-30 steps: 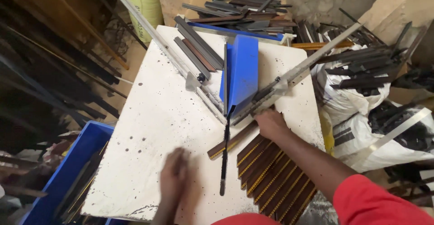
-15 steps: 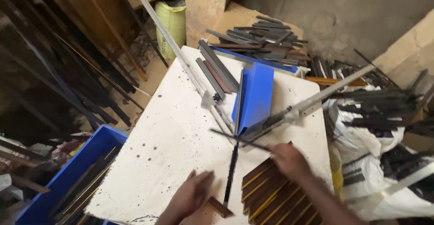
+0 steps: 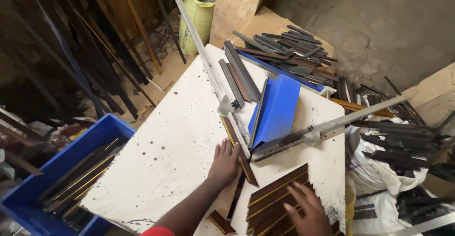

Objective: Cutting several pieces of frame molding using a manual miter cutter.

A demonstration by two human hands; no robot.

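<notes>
Table: white speckled board [image 3: 161,160] fills the middle of the view, with dark frame offcuts piled at its far end.
Crate: blue plastic bin [image 3: 102,134] sits just beside the table's left edge, holding dark strips with gold beading.
Guide rails: two long grey metal bars [image 3: 332,127] meet in a V near the table's middle; a blue folded sheet [image 3: 279,110] lies between them.
Stack: brown moulding pieces with gold edges [image 3: 277,193] lie side by side at the near right corner.
Strip in hand: brown gold-edged moulding strip [image 3: 239,150] lies along the left rail, its far end up at the rail's bracket.
Left hand: left hand [image 3: 224,162] lies flat, fingers spread and extended, pressing on the strip's left side; it grips nothing.
Right hand: right hand [image 3: 308,212] rests palm down on the stack, fingers loosely splayed, closed on nothing.
Change: half a second ago the left hand was low at the near edge by a short offcut [image 3: 220,222], and the right was nearer the rails' meeting point. Now the left has gone forward onto the strip and the right has dropped back to the stack.
Meaning: the strip looks seated against the rail, held down by one hand.
</notes>
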